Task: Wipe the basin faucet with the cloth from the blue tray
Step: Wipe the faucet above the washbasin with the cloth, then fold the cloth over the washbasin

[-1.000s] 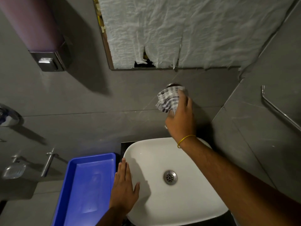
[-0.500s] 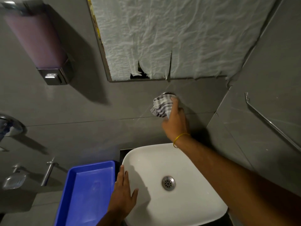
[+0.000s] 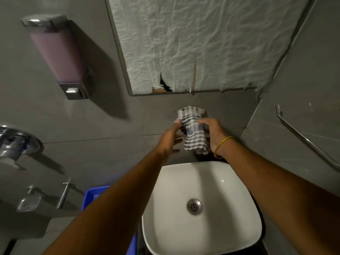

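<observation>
Since the earlier frames the left hand [image 3: 170, 138] has left the rim of the basin [image 3: 202, 208] and risen to join the right hand [image 3: 214, 134] at the wall above it, so that both arms now reach over the bowl. The checked cloth [image 3: 193, 131] is draped over the faucet, which sits on the wall straight above the basin's back edge and is wholly hidden under the fabric; only a lump at the cloth's top hints at it. The left thumb presses the cloth's upper left edge with the other fingers curled loosely below it, and the right fingers are bent round its right side, so both hands grip the cloth between them. My guess is that the two-handed hold lets the person wrap the fabric round the spout and rub it from both sides, the wipe being under way. The cloth's long axis runs up and down the wall, leaning slightly, its upper end near the wall fitting and its loose lower end hanging toward the basin. The blue tray [image 3: 92, 195] lies left of the basin, mostly hidden behind the left forearm.
</observation>
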